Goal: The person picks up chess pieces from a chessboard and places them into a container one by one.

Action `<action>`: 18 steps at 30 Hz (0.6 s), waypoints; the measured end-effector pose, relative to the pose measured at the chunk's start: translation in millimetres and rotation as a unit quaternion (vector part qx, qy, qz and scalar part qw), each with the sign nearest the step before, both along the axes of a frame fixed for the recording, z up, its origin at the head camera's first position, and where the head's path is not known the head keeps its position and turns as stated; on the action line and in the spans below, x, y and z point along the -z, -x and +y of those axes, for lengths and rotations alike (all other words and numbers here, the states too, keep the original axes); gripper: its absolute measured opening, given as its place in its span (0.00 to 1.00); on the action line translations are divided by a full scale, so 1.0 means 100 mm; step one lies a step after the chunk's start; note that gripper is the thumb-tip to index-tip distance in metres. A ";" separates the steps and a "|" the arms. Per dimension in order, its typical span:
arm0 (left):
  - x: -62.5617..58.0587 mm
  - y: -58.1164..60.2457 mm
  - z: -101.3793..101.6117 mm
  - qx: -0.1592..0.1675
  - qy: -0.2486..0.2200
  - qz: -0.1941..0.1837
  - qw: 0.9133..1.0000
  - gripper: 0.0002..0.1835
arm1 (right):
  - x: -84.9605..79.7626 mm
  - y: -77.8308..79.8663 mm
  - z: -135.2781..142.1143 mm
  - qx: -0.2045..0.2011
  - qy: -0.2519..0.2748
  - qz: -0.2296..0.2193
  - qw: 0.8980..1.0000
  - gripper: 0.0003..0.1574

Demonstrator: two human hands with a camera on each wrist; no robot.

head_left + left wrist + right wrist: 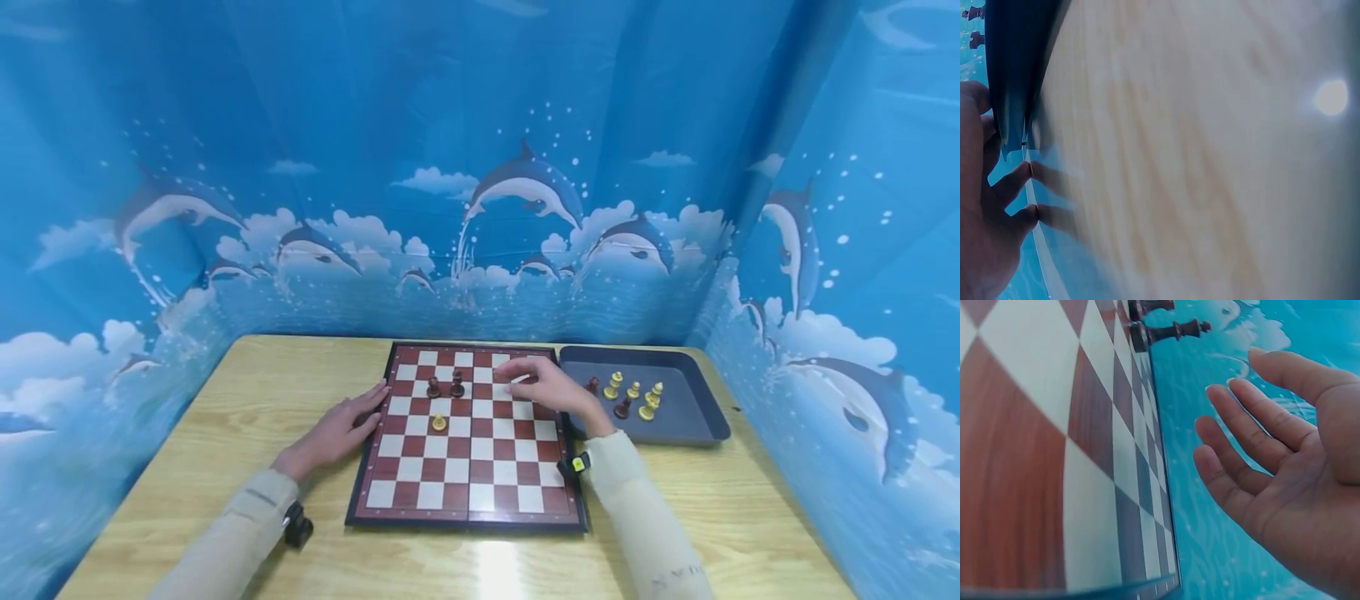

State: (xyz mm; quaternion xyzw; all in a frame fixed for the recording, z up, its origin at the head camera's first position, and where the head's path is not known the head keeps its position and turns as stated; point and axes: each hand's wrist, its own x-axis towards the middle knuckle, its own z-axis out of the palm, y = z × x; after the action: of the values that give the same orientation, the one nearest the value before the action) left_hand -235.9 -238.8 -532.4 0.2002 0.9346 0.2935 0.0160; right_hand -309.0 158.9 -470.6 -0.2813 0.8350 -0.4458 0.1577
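1. The blue curtain (360,83), printed with dolphins (528,187), hangs beyond both my hands and at the sides, perhaps to hide the rest of the room.
2. The bench (247,392), with pale wood grain, lies under everything and gives, I think, a flat and steady support.
3. The chessboard (482,498) lies flat between my two hands, probably so that both can reach it without stretching.
4. The grey tray (686,402) is on the right side of my right hand, just beside the board; I suppose it keeps the spare pieces near and stops them from rolling away.
5. My left hand (341,429) rests against the board's left edge, its fingers spread and holding nothing, maybe to steady the board.
6. My right hand (551,387) is above the far right part of the board, thumb and fingers apart, no piece between them.
7. Left of my right hand stand the taller dark piece (457,383) and, close to it, another dark piece (433,387), both upright.
8. The small gold piece (439,422) stands nearer to me, to the right of my left hand; its broad base should help it stand.
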 end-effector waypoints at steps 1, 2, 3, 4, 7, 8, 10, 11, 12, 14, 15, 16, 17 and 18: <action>0.00 0.00 0.00 -0.001 0.001 -0.002 1.000 0.31 | 0.00 0.02 -0.03 -0.005 -0.001 -0.001 1.000 0.24; 0.00 0.00 0.00 0.000 0.004 -0.001 1.000 0.31 | 0.01 0.03 -0.06 -0.010 -0.003 -0.001 1.000 0.24; 0.00 0.01 0.00 -0.002 0.005 -0.002 1.000 0.31 | 0.01 0.05 -0.09 -0.013 -0.004 -0.002 1.000 0.24; 0.01 0.01 -0.01 -0.003 0.004 -0.004 1.000 0.31 | 0.02 0.06 -0.13 -0.016 -0.006 -0.003 1.000 0.24; 0.03 0.01 -0.03 0.001 0.005 0.005 1.000 0.31 | 0.02 0.10 -0.24 -0.022 -0.010 -0.010 1.000 0.23; 0.03 0.01 -0.03 0.002 0.004 0.006 1.000 0.31 | 0.02 0.11 -0.28 -0.024 -0.012 -0.014 1.000 0.22; 0.04 0.02 -0.03 0.003 0.000 0.008 1.000 0.31 | 0.03 0.13 -0.35 -0.031 -0.012 -0.018 0.999 0.21; 0.04 0.02 -0.03 0.005 0.000 0.009 1.000 0.31 | 0.04 0.14 -0.38 -0.035 -0.012 -0.017 0.999 0.21; 0.04 0.02 -0.03 0.006 0.000 0.010 1.000 0.31 | 0.05 0.16 -0.42 -0.039 -0.011 -0.016 0.999 0.21; 0.03 0.02 -0.02 0.005 -0.001 0.007 1.000 0.31 | 0.07 0.19 -0.48 -0.046 -0.011 -0.014 0.999 0.21; 0.03 0.02 -0.02 0.004 -0.001 0.006 1.000 0.31 | 0.07 0.21 -0.50 -0.049 -0.011 -0.011 0.999 0.21; 0.02 0.02 -0.01 0.005 0.000 0.006 1.000 0.31 | 0.08 0.22 -0.52 -0.052 -0.011 -0.007 0.999 0.22; 0.02 0.02 -0.01 0.003 -0.001 0.004 1.000 0.31 | 0.09 0.24 -0.54 -0.052 -0.012 -0.003 0.999 0.22; 0.02 0.02 -0.01 0.003 -0.002 0.004 1.000 0.31 | 0.10 0.24 -0.56 -0.054 -0.012 -0.003 0.998 0.22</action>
State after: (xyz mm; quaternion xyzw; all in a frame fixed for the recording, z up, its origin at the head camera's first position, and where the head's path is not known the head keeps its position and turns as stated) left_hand -237.6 -240.1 -534.2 0.2042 0.9336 0.2940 0.0125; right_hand -333.4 102.6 -480.1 -0.3229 0.8233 -0.4275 0.1875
